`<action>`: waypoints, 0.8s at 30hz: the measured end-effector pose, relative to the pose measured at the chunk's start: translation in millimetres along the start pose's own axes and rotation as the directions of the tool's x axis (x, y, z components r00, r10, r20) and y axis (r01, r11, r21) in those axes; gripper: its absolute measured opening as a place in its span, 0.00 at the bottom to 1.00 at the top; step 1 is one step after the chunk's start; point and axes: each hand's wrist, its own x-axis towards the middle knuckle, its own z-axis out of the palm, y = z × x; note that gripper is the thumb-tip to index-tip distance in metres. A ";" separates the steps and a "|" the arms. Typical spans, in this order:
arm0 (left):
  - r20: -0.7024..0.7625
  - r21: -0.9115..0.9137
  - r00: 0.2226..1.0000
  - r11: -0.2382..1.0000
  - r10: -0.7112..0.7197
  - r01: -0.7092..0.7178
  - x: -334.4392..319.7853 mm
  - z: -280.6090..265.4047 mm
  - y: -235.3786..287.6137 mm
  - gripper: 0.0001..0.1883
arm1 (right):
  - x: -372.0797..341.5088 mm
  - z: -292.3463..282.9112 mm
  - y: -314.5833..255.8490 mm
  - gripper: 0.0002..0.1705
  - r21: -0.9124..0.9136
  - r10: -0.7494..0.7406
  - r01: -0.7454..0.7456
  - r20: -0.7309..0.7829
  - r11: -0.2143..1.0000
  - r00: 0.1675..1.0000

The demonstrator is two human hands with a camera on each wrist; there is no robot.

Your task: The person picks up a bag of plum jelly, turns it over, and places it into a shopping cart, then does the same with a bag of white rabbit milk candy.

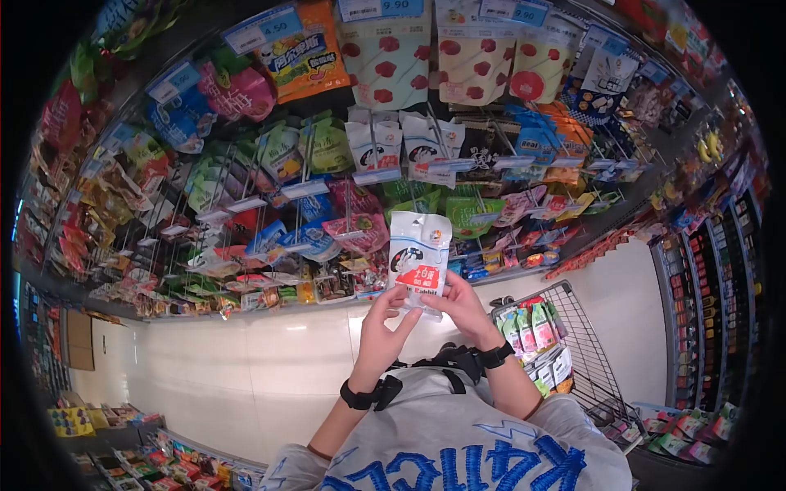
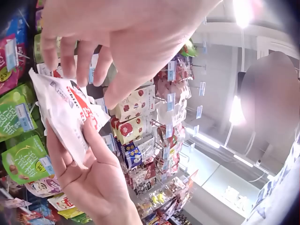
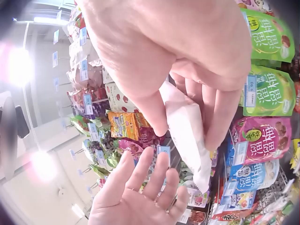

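Note:
A white candy bag (image 1: 420, 245) with a red label and "Rabbit" lettering is held up in front of the person's chest. The right hand (image 1: 460, 309) grips its lower part, thumb on the printed front and fingers behind, as the left wrist view shows. Seen edge-on in the right wrist view, the bag (image 3: 185, 126) sits between that hand's thumb and fingers. Beside the bag's lower left is the left hand (image 1: 383, 329). Its fingers are spread and loosely bent, apart from the bag in the right wrist view, with nothing in the palm (image 3: 136, 206).
Ahead, a shelf wall carries hanging snack bags, including matching white bags (image 1: 431, 149) and green pouches (image 1: 473, 214), with price tags on hooks. A shopping cart (image 1: 585, 344) holding several packets stands at the right. Pale floor (image 1: 237, 360) lies to the left; more goods are behind.

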 end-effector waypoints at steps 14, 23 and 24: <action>0.023 -0.493 0.983 0.853 -0.182 0.170 6.0 -3.8 -3.0 0.28 | 0.9 12.1 -5.2 0.14 -0.429 -0.124 0.154 0.098 0.890 0.987; 0.053 -0.634 0.973 0.745 -0.226 0.208 10.9 -21.2 -17.9 0.26 | 8.1 10.1 0.8 0.20 -0.590 -0.419 0.315 -0.045 0.744 0.907; 0.050 -0.635 0.973 0.745 -0.226 0.206 10.8 -22.9 -16.6 0.26 | 10.8 7.5 1.8 0.26 -0.591 -0.442 0.339 -0.033 0.732 0.897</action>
